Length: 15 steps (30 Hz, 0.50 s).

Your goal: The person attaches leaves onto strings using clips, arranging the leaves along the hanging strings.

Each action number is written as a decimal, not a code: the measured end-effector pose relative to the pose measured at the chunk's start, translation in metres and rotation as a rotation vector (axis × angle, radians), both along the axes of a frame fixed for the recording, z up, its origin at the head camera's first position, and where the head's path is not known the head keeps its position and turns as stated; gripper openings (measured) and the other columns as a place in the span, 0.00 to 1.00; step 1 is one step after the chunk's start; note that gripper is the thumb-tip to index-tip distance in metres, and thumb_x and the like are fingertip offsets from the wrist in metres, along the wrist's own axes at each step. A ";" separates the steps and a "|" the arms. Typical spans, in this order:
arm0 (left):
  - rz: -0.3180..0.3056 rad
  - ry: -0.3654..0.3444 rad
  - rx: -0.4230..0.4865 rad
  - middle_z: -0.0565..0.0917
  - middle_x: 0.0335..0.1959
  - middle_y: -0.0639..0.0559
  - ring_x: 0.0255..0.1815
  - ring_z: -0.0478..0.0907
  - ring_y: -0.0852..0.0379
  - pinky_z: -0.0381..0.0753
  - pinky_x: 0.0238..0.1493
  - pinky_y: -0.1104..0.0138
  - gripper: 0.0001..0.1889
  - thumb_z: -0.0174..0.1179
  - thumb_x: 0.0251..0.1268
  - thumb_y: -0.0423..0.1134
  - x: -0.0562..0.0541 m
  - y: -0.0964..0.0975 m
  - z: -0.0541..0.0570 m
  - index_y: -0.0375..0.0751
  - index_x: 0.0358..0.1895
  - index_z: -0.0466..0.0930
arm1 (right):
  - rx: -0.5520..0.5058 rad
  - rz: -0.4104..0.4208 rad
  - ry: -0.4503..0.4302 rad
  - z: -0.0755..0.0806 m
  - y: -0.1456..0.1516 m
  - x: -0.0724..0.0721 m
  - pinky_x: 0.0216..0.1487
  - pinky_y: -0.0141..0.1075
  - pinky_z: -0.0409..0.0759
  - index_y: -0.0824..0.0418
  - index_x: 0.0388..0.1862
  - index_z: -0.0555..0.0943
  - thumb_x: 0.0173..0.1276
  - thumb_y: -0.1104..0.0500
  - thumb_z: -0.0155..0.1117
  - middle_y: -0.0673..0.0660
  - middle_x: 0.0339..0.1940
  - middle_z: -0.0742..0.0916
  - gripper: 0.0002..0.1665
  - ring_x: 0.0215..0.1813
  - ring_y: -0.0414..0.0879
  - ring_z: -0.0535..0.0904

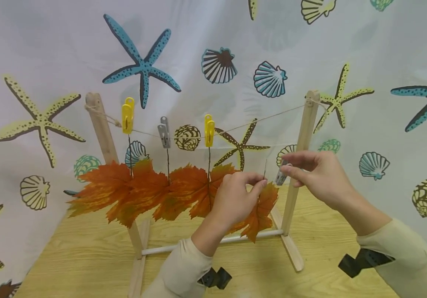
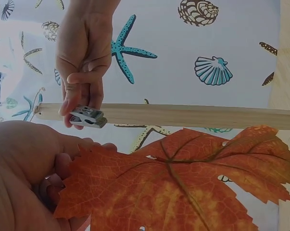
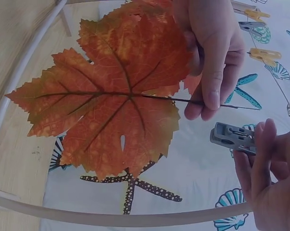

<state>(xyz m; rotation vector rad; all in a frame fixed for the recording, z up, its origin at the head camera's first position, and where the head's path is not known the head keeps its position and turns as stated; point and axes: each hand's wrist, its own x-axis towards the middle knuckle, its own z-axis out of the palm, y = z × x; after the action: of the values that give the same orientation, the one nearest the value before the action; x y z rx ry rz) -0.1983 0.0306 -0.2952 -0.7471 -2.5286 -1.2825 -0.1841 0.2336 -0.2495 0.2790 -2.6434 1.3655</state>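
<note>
My left hand (image 1: 236, 196) pinches the thin dark stem (image 3: 178, 99) of an orange artificial maple leaf (image 3: 111, 96) between thumb and fingers. The leaf hangs below that hand, and the bare stem tip sticks up past the fingertips. To its right, my right hand (image 1: 321, 176) holds a grey clothespin (image 3: 231, 137) by one end, its other end pointing toward the leaf stem. Clothespin and stem are apart. Both hands are below the twine (image 1: 258, 121), in front of the rack's right post (image 1: 303, 128).
Along the twine, a yellow clothespin (image 1: 128, 118), a grey clothespin (image 1: 164, 134) and another yellow clothespin (image 1: 209, 132) hold orange leaves (image 1: 124, 190) by their stems. The wooden rack has a white lower bar (image 1: 161, 249) and stands on a wood-grain table (image 1: 87, 256). Behind hangs a sea-patterned curtain (image 1: 198, 25).
</note>
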 end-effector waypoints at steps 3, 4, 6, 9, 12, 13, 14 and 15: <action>0.012 -0.006 -0.014 0.91 0.42 0.53 0.38 0.83 0.58 0.83 0.45 0.61 0.11 0.60 0.73 0.42 -0.003 0.000 0.002 0.43 0.47 0.89 | -0.004 0.004 -0.003 0.005 -0.003 -0.006 0.33 0.34 0.84 0.60 0.53 0.85 0.68 0.54 0.70 0.59 0.48 0.90 0.17 0.31 0.43 0.85; 0.017 -0.006 -0.021 0.91 0.42 0.53 0.37 0.83 0.59 0.83 0.43 0.62 0.11 0.60 0.73 0.42 -0.004 0.000 0.003 0.44 0.47 0.89 | -0.006 0.007 0.001 0.006 -0.005 -0.008 0.34 0.35 0.84 0.60 0.53 0.85 0.68 0.55 0.70 0.59 0.48 0.90 0.17 0.32 0.42 0.85; 0.028 -0.004 -0.025 0.91 0.42 0.53 0.30 0.79 0.61 0.80 0.34 0.66 0.11 0.59 0.73 0.43 -0.005 0.000 0.005 0.44 0.47 0.89 | -0.013 0.017 0.020 0.009 -0.009 -0.011 0.36 0.35 0.86 0.60 0.53 0.85 0.68 0.56 0.70 0.59 0.48 0.90 0.17 0.35 0.41 0.86; 0.047 0.005 -0.023 0.91 0.42 0.52 0.19 0.68 0.63 0.68 0.22 0.70 0.11 0.59 0.73 0.42 -0.008 0.000 0.008 0.44 0.47 0.89 | -0.017 0.031 0.056 0.016 -0.014 -0.013 0.37 0.36 0.87 0.60 0.53 0.85 0.68 0.57 0.70 0.60 0.49 0.89 0.16 0.36 0.40 0.87; 0.069 0.017 -0.017 0.90 0.42 0.51 0.15 0.60 0.63 0.60 0.17 0.71 0.11 0.59 0.73 0.42 -0.008 -0.001 0.010 0.44 0.47 0.89 | -0.011 0.050 0.106 0.025 -0.019 -0.014 0.35 0.35 0.86 0.60 0.53 0.85 0.68 0.59 0.69 0.60 0.50 0.89 0.15 0.35 0.41 0.86; 0.078 0.027 -0.013 0.91 0.42 0.51 0.15 0.60 0.63 0.59 0.16 0.71 0.10 0.60 0.73 0.42 -0.008 -0.001 0.011 0.44 0.47 0.89 | -0.003 0.055 0.125 0.028 -0.021 -0.014 0.35 0.36 0.86 0.60 0.53 0.86 0.68 0.60 0.69 0.60 0.50 0.89 0.15 0.34 0.42 0.86; 0.087 0.042 -0.011 0.91 0.41 0.51 0.15 0.60 0.64 0.59 0.16 0.71 0.10 0.60 0.73 0.42 -0.008 -0.001 0.012 0.45 0.46 0.89 | 0.010 0.057 0.143 0.032 -0.023 -0.014 0.34 0.36 0.86 0.60 0.52 0.86 0.68 0.60 0.69 0.59 0.49 0.90 0.14 0.32 0.42 0.86; 0.096 0.061 -0.007 0.91 0.41 0.52 0.15 0.61 0.64 0.60 0.16 0.71 0.10 0.60 0.73 0.42 -0.008 -0.001 0.013 0.45 0.46 0.89 | 0.023 0.058 0.161 0.035 -0.025 -0.014 0.33 0.35 0.85 0.60 0.51 0.86 0.68 0.60 0.69 0.58 0.48 0.90 0.14 0.31 0.42 0.86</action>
<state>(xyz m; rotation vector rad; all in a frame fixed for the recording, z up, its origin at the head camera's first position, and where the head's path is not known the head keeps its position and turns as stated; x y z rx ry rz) -0.2061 0.0295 -0.2822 -0.6479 -2.4900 -1.2021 -0.1978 0.2085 -0.2145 0.4523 -2.5381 1.2724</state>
